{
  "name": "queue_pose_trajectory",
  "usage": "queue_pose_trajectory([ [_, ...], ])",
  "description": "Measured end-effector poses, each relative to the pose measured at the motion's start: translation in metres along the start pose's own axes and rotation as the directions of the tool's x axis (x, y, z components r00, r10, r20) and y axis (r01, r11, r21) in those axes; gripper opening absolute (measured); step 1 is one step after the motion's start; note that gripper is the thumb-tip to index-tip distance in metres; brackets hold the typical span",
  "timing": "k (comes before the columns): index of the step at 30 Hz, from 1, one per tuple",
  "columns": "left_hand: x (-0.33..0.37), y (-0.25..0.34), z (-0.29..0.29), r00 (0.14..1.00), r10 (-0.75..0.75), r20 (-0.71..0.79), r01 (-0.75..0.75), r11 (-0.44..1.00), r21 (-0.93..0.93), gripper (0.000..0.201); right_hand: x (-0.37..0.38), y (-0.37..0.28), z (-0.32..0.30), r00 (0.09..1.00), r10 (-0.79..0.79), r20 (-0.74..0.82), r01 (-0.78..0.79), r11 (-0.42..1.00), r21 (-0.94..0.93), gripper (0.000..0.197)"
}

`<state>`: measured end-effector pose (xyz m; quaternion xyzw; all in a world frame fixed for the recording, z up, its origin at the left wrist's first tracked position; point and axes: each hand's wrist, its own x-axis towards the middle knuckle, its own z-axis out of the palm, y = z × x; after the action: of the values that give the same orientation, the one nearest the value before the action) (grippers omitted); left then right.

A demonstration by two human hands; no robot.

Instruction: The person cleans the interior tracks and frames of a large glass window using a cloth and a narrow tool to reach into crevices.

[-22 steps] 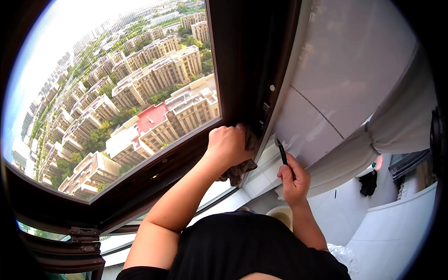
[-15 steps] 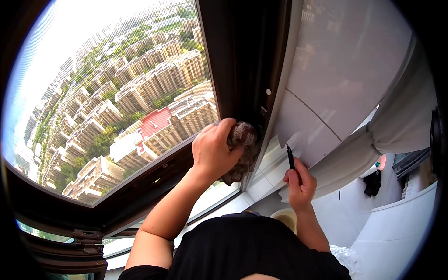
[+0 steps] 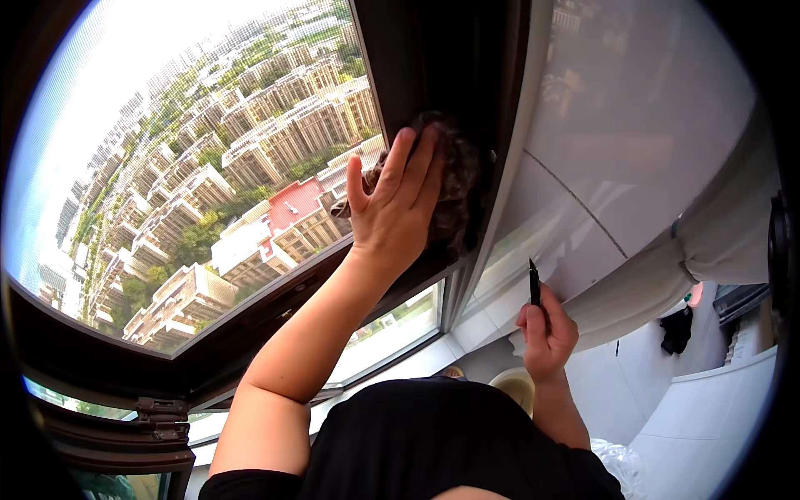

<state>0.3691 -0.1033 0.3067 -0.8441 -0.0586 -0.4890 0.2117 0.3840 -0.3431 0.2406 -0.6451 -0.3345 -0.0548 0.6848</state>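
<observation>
My left hand [image 3: 396, 204] lies flat with its fingers stretched out and apart. It presses a mottled brown cloth [image 3: 454, 175] against the dark window frame [image 3: 479, 75]. Part of the cloth sticks out beside the thumb toward the pane, and the palm hides some of it. Lower on the right, my right hand [image 3: 547, 333] is closed round a slim black tool [image 3: 534, 283] with a pointed tip aimed upward. Its exact kind cannot be told. That tool is held apart from the frame, in front of the pale tiled wall [image 3: 617, 142].
Left of the frame, a screened window [image 3: 275, 150] looks down on many buildings far below. Brown hinges [image 3: 162, 417] show at lower left. A grey curtain [image 3: 733, 225] hangs at right. Below stand a cream bucket [image 3: 515, 385] and clear plastic [image 3: 617, 462]; a black cloth item [image 3: 677, 329] lies beyond.
My left hand has slid up along the frame with the cloth, and its fingers have gone from gripping the bunched cloth to stretched over it. My right hand still holds the tool, slightly turned.
</observation>
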Motion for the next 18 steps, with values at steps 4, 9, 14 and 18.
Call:
queue_pose_trajectory([
  [4, -0.032, 0.001, -0.008, 0.976, 0.12, 0.182, -0.106, 0.991, -0.082, 0.023, -0.004, -0.004, 0.005, 1.0, 0.007, 0.03, -0.008, 0.999, 0.04, 0.027],
  [9, -0.042, -0.006, -0.022, 0.927, 0.192, 0.321, -0.136, 0.972, -0.19, 0.018, -0.011, -0.006, 0.011, 0.999, 0.005, 0.047, -0.006, 1.0, 0.02, 0.027],
  [14, -0.059, -0.021, -0.05, 0.983, 0.04, 0.179, 0.024, 0.94, -0.341, 0.019, -0.019, -0.009, 0.012, 0.999, 0.009, 0.051, -0.008, 1.0, -0.012, 0.027],
  [18, -0.077, -0.04, -0.082, 0.975, -0.152, 0.159, 0.2, 0.916, -0.348, 0.025, -0.02, -0.003, 0.014, 0.995, 0.059, 0.082, -0.055, 0.997, -0.044, 0.027],
])
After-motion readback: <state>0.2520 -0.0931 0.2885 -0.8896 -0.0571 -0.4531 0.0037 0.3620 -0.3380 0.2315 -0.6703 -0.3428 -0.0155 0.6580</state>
